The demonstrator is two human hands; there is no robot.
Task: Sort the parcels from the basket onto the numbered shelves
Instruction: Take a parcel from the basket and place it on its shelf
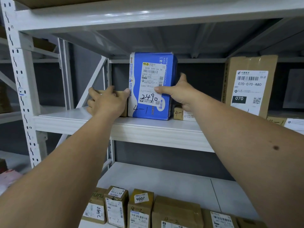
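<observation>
Blue-and-white parcel point(151, 89), brown cardboard boxes point(246, 83), white shelf point(148, 130), grey wall point(197, 71)

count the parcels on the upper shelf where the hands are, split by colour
Blue: 1, the blue box marked 4-1
Brown cardboard: 4, the small box under the left hand, the low box behind the right hand, the tall box, and one low box at the right edge
Total: 5

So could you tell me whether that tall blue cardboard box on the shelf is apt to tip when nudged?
Probably: the tall blue cardboard box stands on end, taller than wide. Its square corners suggest stiffness. The right hand grips one side, likely steadying it.
</observation>
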